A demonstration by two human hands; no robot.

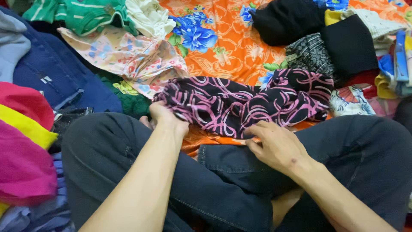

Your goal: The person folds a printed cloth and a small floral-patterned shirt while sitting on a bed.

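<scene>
Item: thin black garment with pink swirl print [244,103], lay crumpled on the orange floral bedsheet [223,47] before crossed legs. Left hand [165,117] fingers pinched its left end; right hand [277,144] fingers pressed its lower hem. Judged light, limp, slippery; best held at edges.

A black garment with pink swirls [244,103] lies crumpled across the frame's centre, perhaps folded double, both lower edges held.

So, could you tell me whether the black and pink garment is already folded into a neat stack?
No, the black and pink garment lies crumpled, with the left hand and right hand gripping its near edge.
</scene>
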